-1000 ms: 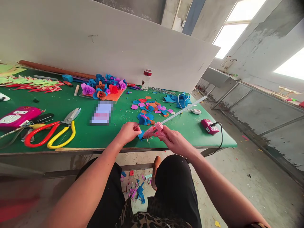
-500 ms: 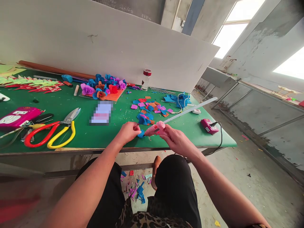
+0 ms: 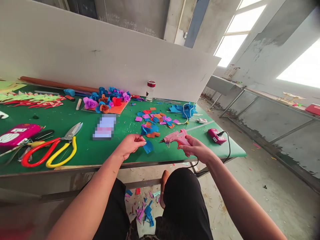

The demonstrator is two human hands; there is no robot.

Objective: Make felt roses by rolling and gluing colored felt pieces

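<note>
My left hand (image 3: 133, 144) is closed in a pinch above the front of the table. At its fingertips is a small blue petal-like piece of crepe paper (image 3: 148, 146), held by its edge. My right hand (image 3: 196, 148) has its fingers around the handle of a pink hot glue gun (image 3: 176, 136). The nozzle points left, a short gap from the blue piece. A translucent glue stick (image 3: 200, 125) sticks out of the gun's back. Just behind the nozzle lies a small pile of blue and brown paper pieces (image 3: 150, 130).
Scattered paper squares (image 3: 157, 117) lie on the green table (image 3: 125, 125). Paper roses (image 3: 107, 98) and a lidded jar (image 3: 150, 90) stand farther back. Red-and-yellow-handled shears (image 3: 60, 146) lie left, by a magenta box (image 3: 20, 135). A power socket (image 3: 216, 136) with a cord sits right.
My right hand has turned the glue gun sideways and drawn its nozzle away from the blue piece. The blue piece shows more fully now. My left hand keeps its pinch.
</note>
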